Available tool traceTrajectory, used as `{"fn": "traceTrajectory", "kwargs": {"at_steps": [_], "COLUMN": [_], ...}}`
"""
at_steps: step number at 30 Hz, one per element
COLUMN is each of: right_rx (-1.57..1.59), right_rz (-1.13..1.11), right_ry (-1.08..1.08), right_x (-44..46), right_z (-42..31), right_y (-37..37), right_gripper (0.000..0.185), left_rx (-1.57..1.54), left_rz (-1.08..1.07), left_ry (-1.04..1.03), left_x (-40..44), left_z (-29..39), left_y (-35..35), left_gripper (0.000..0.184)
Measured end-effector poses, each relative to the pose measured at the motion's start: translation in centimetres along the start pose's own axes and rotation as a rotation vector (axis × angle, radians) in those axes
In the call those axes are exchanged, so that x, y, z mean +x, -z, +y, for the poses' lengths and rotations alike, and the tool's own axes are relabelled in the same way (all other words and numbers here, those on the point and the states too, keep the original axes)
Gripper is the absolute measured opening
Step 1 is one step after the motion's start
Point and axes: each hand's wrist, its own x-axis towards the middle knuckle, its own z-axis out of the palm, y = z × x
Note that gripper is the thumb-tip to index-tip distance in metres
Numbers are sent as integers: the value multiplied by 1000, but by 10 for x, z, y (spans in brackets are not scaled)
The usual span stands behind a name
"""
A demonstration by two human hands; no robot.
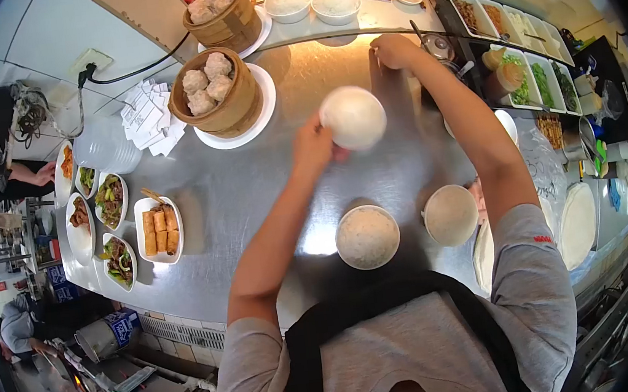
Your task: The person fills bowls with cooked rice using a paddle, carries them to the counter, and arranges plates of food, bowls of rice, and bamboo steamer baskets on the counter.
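Note:
My left hand [312,144] grips the side of a white bowl [354,118] and holds it above the steel counter [253,195]; the bowl is slightly blurred. At the counter's back edge, my right hand [395,51] is stretched out with its fingers closed together. What they pinch, if anything, is too small to tell. A pale-filled bowl [368,237] stands on the counter close to my body. To its right is another bowl [451,215], with fingers [477,198] beside its rim, partly hidden by my right arm; they look like another person's.
Bamboo steamers [215,91] of dumplings stand back left near paper slips [149,118]. Spring rolls [161,231] and several small dishes [110,200] line the left. Two white bowls [336,4] sit on the back shelf. Topping trays [519,75] and jars flank my right arm.

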Motion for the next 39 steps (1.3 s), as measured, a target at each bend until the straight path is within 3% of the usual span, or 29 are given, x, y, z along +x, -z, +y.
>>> {"fn": "traceTrajectory", "kwargs": {"at_steps": [3,5,6,10,12,14,15,16,19,21,25,28,30,33,39], "right_rx": [-19,140,144,193,205,173,143,144,173,132,140,66,356,371,507], "right_rz": [-91,-47,-194,-382,-364,-385,-412,-406,-288,-383,-413,-561,-623,-607,-636], "right_ry": [58,224,150,202,305,298,298,291,328,202,284,281,122,176,159], "right_x": [-31,-54,-71,-120,-138,-168,-182,-195,-225,-233,-232,-234,-239,-252,-264], "right_z": [-7,-12,-29,-56,-51,-59,-63,-62,-44,-36,-17,-14,-9,-12,1], "right_y": [-3,-9,5,21,7,24,30,28,22,19,14,17,16,37,31], "right_gripper": [29,29,31,31,31,30,29,29,25,24,19,28,36,42,37], "left_rx": [57,-35,-134,-251,-268,-24,196,280,367,171,29,38,-30,-66,-127], "left_rz": [156,322,303,217,215,-97,-376,-447,-504,-455,-202,-110,-51,-8,92], "left_ry": [-55,-75,-125,-144,-104,-64,-9,-35,17,235,149,207,106,-11,-78], "left_x": [52,83,99,107,79,14,-14,-45,-133,-166,-179,-156,-121,-51,79], "left_z": [13,24,25,33,35,33,28,5,-6,-17,-32,-29,-31,-14,23], "left_y": [13,18,22,38,32,34,45,49,39,32,9,-5,-12,-21,-28], "left_gripper": [36,36,38,42,35,36,38,39,44,46,49,47,43,40,40]}}
